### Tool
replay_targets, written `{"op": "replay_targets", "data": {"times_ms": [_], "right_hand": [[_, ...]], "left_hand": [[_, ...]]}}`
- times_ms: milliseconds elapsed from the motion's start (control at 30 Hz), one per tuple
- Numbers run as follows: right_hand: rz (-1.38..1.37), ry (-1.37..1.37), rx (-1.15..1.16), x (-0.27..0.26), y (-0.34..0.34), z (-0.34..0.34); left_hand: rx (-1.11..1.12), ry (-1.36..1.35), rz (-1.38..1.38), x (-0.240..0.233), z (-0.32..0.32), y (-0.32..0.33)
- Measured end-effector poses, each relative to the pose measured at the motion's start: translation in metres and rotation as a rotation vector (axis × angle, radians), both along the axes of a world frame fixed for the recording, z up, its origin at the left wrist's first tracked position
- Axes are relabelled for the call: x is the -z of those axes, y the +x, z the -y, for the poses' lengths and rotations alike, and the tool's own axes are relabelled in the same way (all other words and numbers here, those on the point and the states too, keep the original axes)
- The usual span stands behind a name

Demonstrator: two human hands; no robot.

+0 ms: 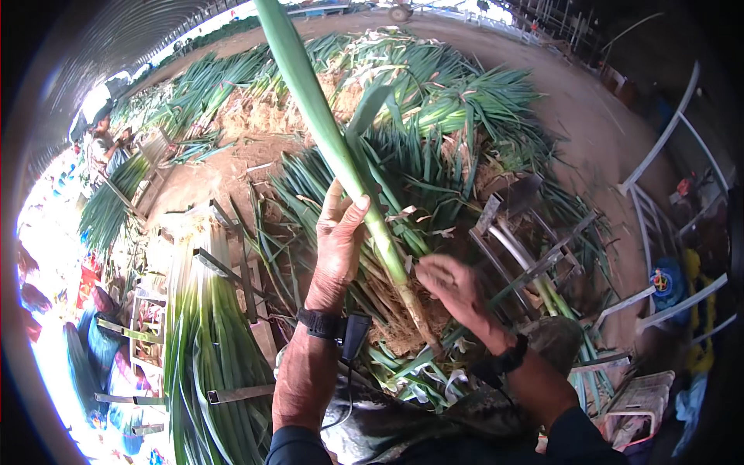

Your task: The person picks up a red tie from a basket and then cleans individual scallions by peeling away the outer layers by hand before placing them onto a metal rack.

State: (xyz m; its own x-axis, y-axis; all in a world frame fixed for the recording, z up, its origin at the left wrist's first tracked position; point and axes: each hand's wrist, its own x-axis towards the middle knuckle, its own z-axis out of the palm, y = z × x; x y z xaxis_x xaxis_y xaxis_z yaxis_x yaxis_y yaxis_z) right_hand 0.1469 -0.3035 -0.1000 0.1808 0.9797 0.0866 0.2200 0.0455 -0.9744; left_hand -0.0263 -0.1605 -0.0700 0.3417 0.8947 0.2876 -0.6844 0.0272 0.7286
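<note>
My left hand (pixel 342 232) is closed around the green upper part of a long, thick leek or green onion (pixel 381 238), thumb on its front. The stalk slants from the top of the view down to its brownish root end, near the floor between my knees. My right hand (pixel 450 285), a little blurred, is just right of the stalk's lower part, fingers bent; whether it touches the stalk or holds a bit of leaf I cannot tell. Behind the stalk lie more onions with brown roots (pixel 401 331). Peeled leaf scraps (pixel 418 372) lie below.
At left, a metal rack (pixel 241 392) holds many trimmed onions (pixel 203 325), white ends up. A smaller metal rack (pixel 526 270) with a few stalks stands at right. Large onion heaps (pixel 407 75) lie ahead. Another person (pixel 104 145) sits far left. A plastic stool or crate (pixel 639 401) is at lower right.
</note>
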Motion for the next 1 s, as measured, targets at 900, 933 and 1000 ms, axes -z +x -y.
{"op": "replay_targets", "data": {"times_ms": [900, 933, 1000], "right_hand": [[0.622, -0.070, -0.190, 0.151, 0.040, 0.083], [0.576, -0.257, -0.153, 0.105, 0.029, 0.065], [0.320, -0.165, -0.095, 0.050, 0.013, 0.015]], "left_hand": [[0.029, -0.189, 0.222, -0.009, -0.007, 0.003], [0.051, -0.159, 0.239, -0.002, -0.004, -0.001], [0.059, -0.175, 0.237, 0.002, -0.002, -0.008]]}}
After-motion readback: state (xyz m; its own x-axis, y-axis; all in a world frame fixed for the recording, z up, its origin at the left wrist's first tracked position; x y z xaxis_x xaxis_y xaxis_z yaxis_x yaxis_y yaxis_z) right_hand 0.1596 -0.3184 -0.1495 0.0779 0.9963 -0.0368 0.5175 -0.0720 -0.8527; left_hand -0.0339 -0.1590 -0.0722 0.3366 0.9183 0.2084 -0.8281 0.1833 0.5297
